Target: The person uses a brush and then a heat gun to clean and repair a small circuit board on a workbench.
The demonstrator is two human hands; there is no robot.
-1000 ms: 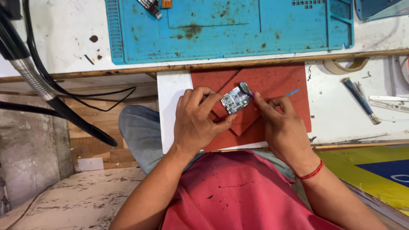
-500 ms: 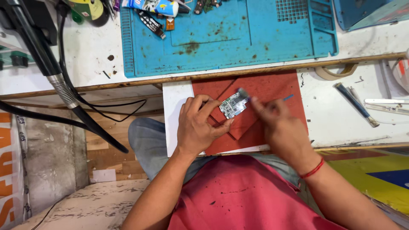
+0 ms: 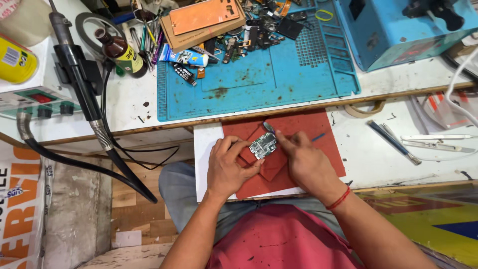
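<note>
Head view, looking down at a seated person in a red shirt (image 3: 279, 239) and grey trousers. Left hand (image 3: 226, 167): fingers curled closed around the left edge of a small circuit board (image 3: 263, 145), holding it tilted just above a red mat (image 3: 298, 149). Right hand (image 3: 306, 159): a red thread band (image 3: 339, 199) circles the wrist; the fingers are pinched shut on a thin blue-handled tool (image 3: 318, 136), whose metal tip touches the upper edge of the circuit board. The board thus lies between the two hands, over the middle of the red mat, which rests on a white sheet (image 3: 206, 149) on the near surface (image 3: 378, 159).

To the right on the same surface: a dark-handled tool (image 3: 393, 142) lying slantwise, metal tweezers (image 3: 433, 142) beyond it, and a roll of tape (image 3: 366, 109) at the edge of the upper level.

Far surface: a blue work mat (image 3: 259, 84), stained in places, carrying at its far edge a heap of small phone parts (image 3: 259, 30) and an orange panel in a cardboard tray (image 3: 201, 17). A blue machine (image 3: 398, 30) stands at its right. Left of the blue work mat: a brown glass bottle (image 3: 119, 50), a black hot-air handpiece (image 3: 79, 74) whose hose hangs down over the surface edge, and a yellow can (image 3: 15, 62) at the far left.
</note>
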